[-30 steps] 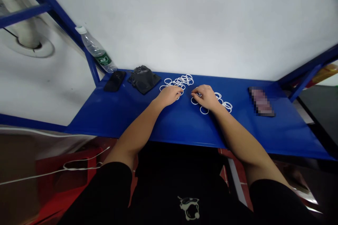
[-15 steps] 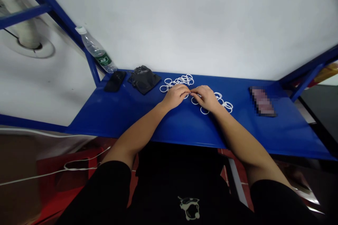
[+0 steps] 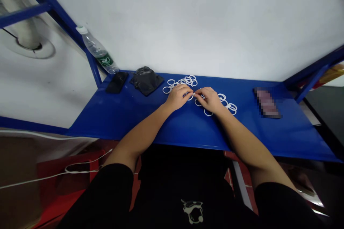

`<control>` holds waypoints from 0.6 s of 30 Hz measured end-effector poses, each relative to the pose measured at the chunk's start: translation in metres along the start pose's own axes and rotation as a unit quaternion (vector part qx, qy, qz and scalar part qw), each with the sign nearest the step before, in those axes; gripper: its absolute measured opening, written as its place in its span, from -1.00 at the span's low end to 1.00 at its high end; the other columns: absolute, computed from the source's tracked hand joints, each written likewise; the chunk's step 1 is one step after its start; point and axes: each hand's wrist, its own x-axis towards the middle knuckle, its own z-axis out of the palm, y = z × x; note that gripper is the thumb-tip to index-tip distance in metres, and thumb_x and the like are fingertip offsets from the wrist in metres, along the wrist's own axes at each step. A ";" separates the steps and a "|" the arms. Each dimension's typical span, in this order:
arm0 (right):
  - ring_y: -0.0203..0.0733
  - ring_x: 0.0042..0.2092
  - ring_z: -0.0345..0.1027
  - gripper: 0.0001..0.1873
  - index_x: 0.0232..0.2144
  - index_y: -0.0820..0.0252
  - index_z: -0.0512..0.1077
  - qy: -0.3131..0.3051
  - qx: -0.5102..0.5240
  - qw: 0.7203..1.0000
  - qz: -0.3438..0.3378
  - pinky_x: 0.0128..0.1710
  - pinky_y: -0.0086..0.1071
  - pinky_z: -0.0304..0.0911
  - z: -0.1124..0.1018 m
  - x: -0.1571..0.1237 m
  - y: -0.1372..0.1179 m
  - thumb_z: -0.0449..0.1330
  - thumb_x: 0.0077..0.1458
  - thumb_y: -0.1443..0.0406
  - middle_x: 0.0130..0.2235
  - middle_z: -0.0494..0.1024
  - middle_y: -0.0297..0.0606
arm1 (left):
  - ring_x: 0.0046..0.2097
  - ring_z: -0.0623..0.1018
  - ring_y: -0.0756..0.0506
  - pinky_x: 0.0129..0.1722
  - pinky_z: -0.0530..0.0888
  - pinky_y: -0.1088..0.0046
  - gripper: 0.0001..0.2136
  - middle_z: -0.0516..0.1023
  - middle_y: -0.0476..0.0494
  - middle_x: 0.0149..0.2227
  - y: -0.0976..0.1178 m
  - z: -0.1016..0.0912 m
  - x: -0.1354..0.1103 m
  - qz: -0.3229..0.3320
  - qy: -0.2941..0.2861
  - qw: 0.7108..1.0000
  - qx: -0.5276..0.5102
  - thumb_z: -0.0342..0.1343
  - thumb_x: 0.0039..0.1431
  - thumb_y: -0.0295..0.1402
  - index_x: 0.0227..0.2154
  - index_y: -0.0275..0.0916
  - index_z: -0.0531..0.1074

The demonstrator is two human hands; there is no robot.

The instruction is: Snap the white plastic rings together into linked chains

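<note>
Over the blue tabletop, my left hand (image 3: 178, 95) and my right hand (image 3: 209, 98) meet almost fingertip to fingertip. Both are closed in a pinch on a small white ring (image 3: 190, 97), whose lower curve shows below the left fingers. Its upper part is hidden by my fingertips. Behind the left hand lies a cluster of linked white rings (image 3: 191, 79). More white rings (image 3: 231, 107) lie beside and under the right hand, with one loop (image 3: 208, 112) just in front of it.
To the left are a black crumpled bag (image 3: 146, 80), a black phone (image 3: 117, 82) and a clear plastic bottle (image 3: 97, 50) leaning by the blue frame. A pixelated flat object (image 3: 267, 103) lies on the right of the blue table (image 3: 188, 132). A white wall rises behind.
The fingertips have parted very slightly, and more of the white ring shows between them. Both arms stay nearly in the same place.
</note>
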 end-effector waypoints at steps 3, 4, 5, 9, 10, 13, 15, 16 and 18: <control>0.06 -0.13 0.62 -0.72 -0.17 0.03 0.61 0.008 0.006 1.000 -0.006 0.08 0.01 0.43 0.000 -0.001 -0.001 0.18 0.50 0.07 -0.19 0.76 -0.14 | 0.05 0.72 -0.19 0.20 0.62 0.09 -0.88 0.77 -0.18 -0.05 0.001 -0.001 0.000 0.013 -0.021 1.000 -0.014 0.25 0.54 -0.39 -0.14 -0.16 0.69; 0.05 -0.14 0.61 -0.73 -0.17 0.03 0.61 0.008 0.010 1.000 -0.005 0.06 0.00 0.43 0.000 -0.001 -0.002 0.17 0.50 0.08 -0.20 0.76 -0.15 | 0.05 0.72 -0.19 0.19 0.62 0.10 -0.87 0.78 -0.17 -0.06 0.001 -0.001 0.000 0.020 -0.025 0.999 -0.021 0.24 0.55 -0.39 -0.14 -0.16 0.69; 0.04 -0.14 0.60 -0.73 -0.16 0.03 0.61 0.008 0.014 1.000 -0.002 0.04 -0.01 0.44 0.000 -0.001 -0.002 0.16 0.50 0.10 -0.19 0.76 -0.15 | 0.04 0.72 -0.19 0.18 0.62 0.10 -0.87 0.78 -0.17 -0.07 0.001 -0.001 0.000 0.025 -0.029 0.999 -0.027 0.23 0.55 -0.38 -0.13 -0.16 0.69; 0.05 -0.09 0.59 -0.72 -0.11 0.02 0.62 0.009 0.034 0.999 0.010 0.00 -0.02 0.47 0.000 0.000 -0.005 0.12 0.51 0.14 -0.13 0.76 -0.13 | 0.02 0.73 -0.20 0.17 0.63 0.06 -0.90 0.79 -0.17 -0.08 0.000 -0.001 0.000 0.024 -0.040 0.999 -0.029 0.28 0.53 -0.35 -0.13 -0.15 0.69; 0.06 -0.08 0.59 -0.72 -0.11 0.01 0.63 0.011 0.037 0.999 0.007 0.01 -0.01 0.47 0.000 0.000 -0.005 0.12 0.52 0.13 -0.12 0.76 -0.13 | 0.02 0.73 -0.20 0.17 0.63 0.06 -0.91 0.79 -0.17 -0.08 0.000 -0.001 0.000 0.022 -0.040 0.999 -0.028 0.29 0.52 -0.34 -0.14 -0.15 0.69; 0.06 -0.08 0.58 -0.71 -0.10 0.01 0.61 0.018 0.041 0.999 -0.013 0.03 0.02 0.47 0.001 0.001 -0.005 0.10 0.54 0.12 -0.12 0.75 -0.13 | 0.02 0.74 -0.19 0.18 0.63 0.07 -0.90 0.80 -0.16 -0.08 -0.001 0.000 0.000 0.018 -0.041 0.998 -0.033 0.30 0.53 -0.33 -0.15 -0.15 0.70; 0.06 -0.08 0.56 -0.72 -0.08 0.00 0.60 0.022 0.038 0.999 -0.014 0.03 0.02 0.46 0.002 0.000 -0.004 0.09 0.54 0.13 -0.12 0.74 -0.12 | 0.02 0.74 -0.18 0.18 0.63 0.08 -0.90 0.80 -0.16 -0.08 -0.001 0.001 0.000 0.011 -0.044 0.998 -0.038 0.30 0.53 -0.34 -0.15 -0.14 0.70; 0.06 -0.09 0.55 -0.73 -0.06 0.00 0.59 0.024 0.036 0.999 -0.011 0.02 0.02 0.46 0.002 0.000 -0.003 0.10 0.54 0.13 -0.12 0.73 -0.12 | 0.02 0.74 -0.18 0.19 0.63 0.08 -0.90 0.80 -0.15 -0.08 0.000 0.002 0.000 0.007 -0.044 0.998 -0.040 0.30 0.54 -0.35 -0.15 -0.13 0.70; 0.06 -0.11 0.52 -0.77 -0.06 0.01 0.56 0.028 0.032 0.999 -0.001 -0.01 0.01 0.45 0.004 -0.001 -0.002 0.11 0.52 0.14 -0.12 0.71 -0.11 | 0.02 0.74 -0.17 0.19 0.63 0.08 -0.90 0.79 -0.15 -0.07 0.000 0.004 -0.001 -0.003 -0.041 0.998 -0.046 0.29 0.54 -0.37 -0.13 -0.12 0.70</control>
